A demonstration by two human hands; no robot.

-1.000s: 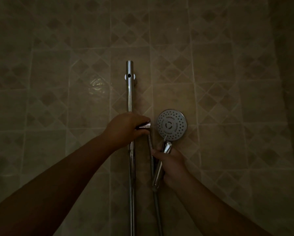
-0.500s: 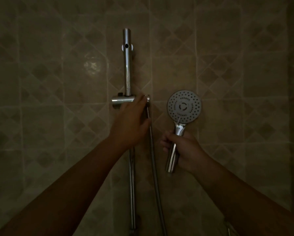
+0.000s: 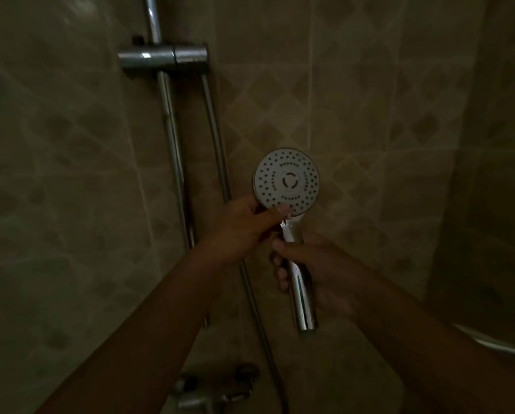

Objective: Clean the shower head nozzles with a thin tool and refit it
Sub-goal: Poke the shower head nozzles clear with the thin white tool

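Note:
The chrome shower head [image 3: 286, 183] faces me, its round white nozzle plate dotted with small holes. My right hand [image 3: 313, 270] is wrapped around its chrome handle [image 3: 302, 300], holding it upright in front of the tiled wall. My left hand [image 3: 244, 225] touches the lower left rim of the plate, thumb resting on the nozzles. No thin tool is visible in either hand. The empty chrome holder bracket [image 3: 163, 58] sits on the slide rail [image 3: 172, 138] at upper left.
The metal hose [image 3: 217, 138] hangs down from the bracket, passing behind my left hand. A mixer tap [image 3: 214, 389] sits low at the bottom. A pale ledge edge [image 3: 495, 342] shows at lower right. The room is dim.
My left hand left the holder bracket and moved down-right onto the shower head's rim. The right hand kept its hold on the handle. The view shifted closer and lower.

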